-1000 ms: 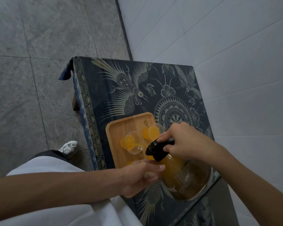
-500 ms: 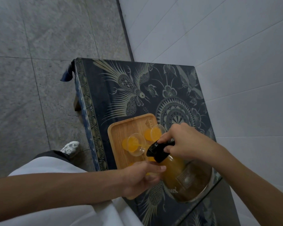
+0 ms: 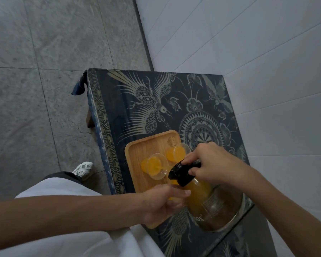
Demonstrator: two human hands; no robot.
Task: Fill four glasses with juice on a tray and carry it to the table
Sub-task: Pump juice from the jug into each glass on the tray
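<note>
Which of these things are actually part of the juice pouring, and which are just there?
Part of the job:
- jug of juice, tilted by the right hand
- glass being filled
- second glass with juice
- wooden tray
- left hand at the tray's near end

Just there:
- patterned table cover
- white shoe on the floor

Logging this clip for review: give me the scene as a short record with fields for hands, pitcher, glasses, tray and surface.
right hand: grips black pitcher handle
left hand: holds a glass near the tilted pitcher
pitcher: glass, holds orange juice
glasses: two in clear view hold juice, near-left, far
tray: wooden, on table
table: dark patterned cloth
</note>
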